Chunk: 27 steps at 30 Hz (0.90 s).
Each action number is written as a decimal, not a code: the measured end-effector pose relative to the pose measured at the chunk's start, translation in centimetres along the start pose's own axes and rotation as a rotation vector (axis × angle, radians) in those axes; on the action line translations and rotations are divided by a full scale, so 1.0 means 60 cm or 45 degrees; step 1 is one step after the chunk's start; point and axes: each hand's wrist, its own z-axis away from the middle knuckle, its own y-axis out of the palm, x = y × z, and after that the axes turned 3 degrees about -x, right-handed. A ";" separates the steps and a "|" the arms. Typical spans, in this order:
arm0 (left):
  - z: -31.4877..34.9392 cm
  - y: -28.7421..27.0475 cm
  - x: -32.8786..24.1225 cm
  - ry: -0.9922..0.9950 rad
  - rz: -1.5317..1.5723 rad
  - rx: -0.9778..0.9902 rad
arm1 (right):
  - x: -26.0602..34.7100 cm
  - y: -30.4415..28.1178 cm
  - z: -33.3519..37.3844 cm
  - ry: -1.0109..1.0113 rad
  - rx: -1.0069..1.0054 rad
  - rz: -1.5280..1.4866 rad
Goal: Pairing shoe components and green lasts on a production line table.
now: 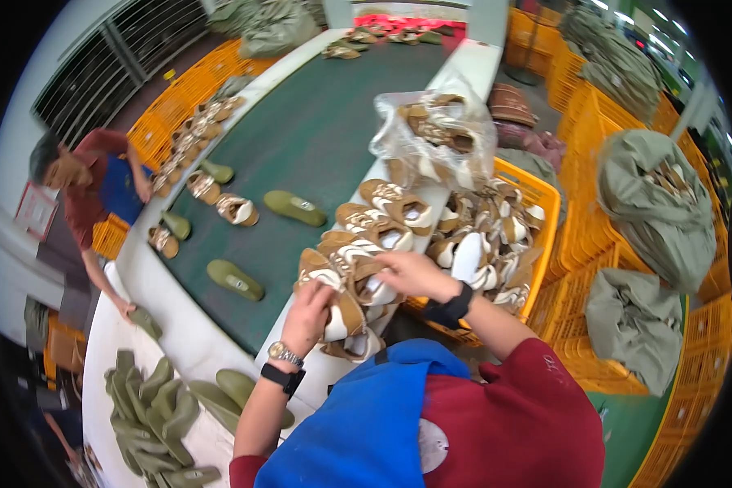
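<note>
Brown-and-white sneakers (394, 203) stand in a row along the white near edge of a conveyor. My left hand (307, 315) is closed on the nearer sneaker (346, 313), its fingers over the upper near the opening. Just to the right, my right hand (419, 274) grips another sneaker (352, 250) at its opening; its fingertips are partly hidden. A further sneaker (354, 346) lies below my left hand, close to my apron. White lining shows inside several of the shoes.
The green belt (301, 122) carries olive foot-shaped insoles (294, 208) and a few sneakers. More insoles (150, 407) lie piled at lower left. A yellow crate (545, 268) of sneakers stands at my right, beside a clear bag (435, 134). A co-worker (89, 183) stands across the belt, touching an insole.
</note>
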 end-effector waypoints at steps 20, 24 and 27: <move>-0.034 -0.093 -0.110 0.034 -0.469 -0.348 | 0.111 0.028 -0.011 -0.266 -0.140 -0.546; -0.029 -0.089 -0.121 0.024 -0.376 -0.366 | 0.133 0.041 -0.015 -0.261 -0.099 -0.548; -0.021 -0.094 -0.125 0.025 -0.509 -0.538 | 0.142 0.058 -0.021 -0.324 -0.211 -0.586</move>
